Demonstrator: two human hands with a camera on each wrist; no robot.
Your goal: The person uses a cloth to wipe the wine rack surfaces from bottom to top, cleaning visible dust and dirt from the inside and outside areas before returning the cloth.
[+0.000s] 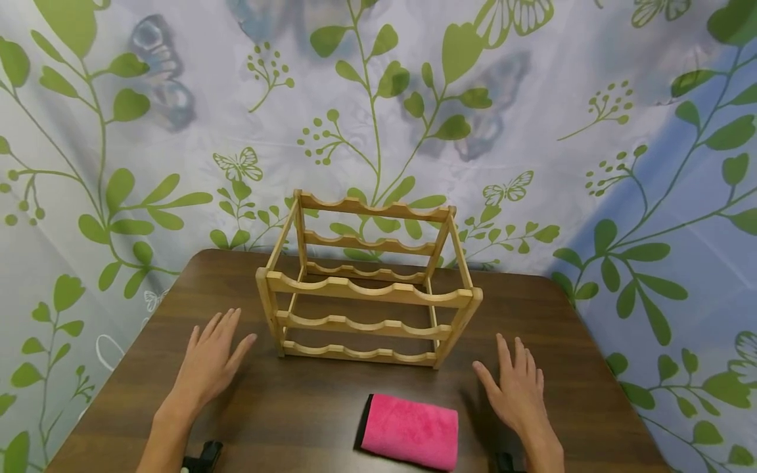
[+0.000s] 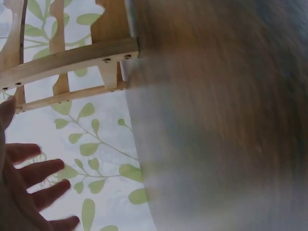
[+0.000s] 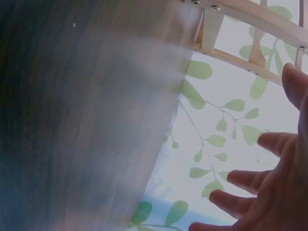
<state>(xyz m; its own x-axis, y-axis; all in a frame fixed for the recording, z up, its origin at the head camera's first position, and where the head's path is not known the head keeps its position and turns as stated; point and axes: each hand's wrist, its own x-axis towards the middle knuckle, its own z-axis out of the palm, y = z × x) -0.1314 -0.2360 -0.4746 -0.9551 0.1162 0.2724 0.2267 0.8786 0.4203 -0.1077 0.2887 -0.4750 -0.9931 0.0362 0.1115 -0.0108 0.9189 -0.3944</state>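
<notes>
A light wooden rack (image 1: pixel 369 291) with scalloped rails on three levels stands upright on the brown table. In front of it, a little right of centre, lies a folded pink cloth (image 1: pixel 411 430) with a dark edge. My left hand (image 1: pixel 209 361) is spread to the left of the rack, apart from it and holding nothing. To the right of the rack and cloth, my right hand (image 1: pixel 517 391) also has its fingers extended and touches neither. Both wrist views show part of the rack (image 2: pixel 72 60) beyond the spread fingers (image 3: pixel 250 175).
The dark wood table (image 1: pixel 284 420) has rounded far corners just behind the rack. A white curtain (image 1: pixel 378 98) printed with green leaves and butterflies hangs along the back and both sides. A black wrist strap piece (image 1: pixel 204 456) shows by the left forearm.
</notes>
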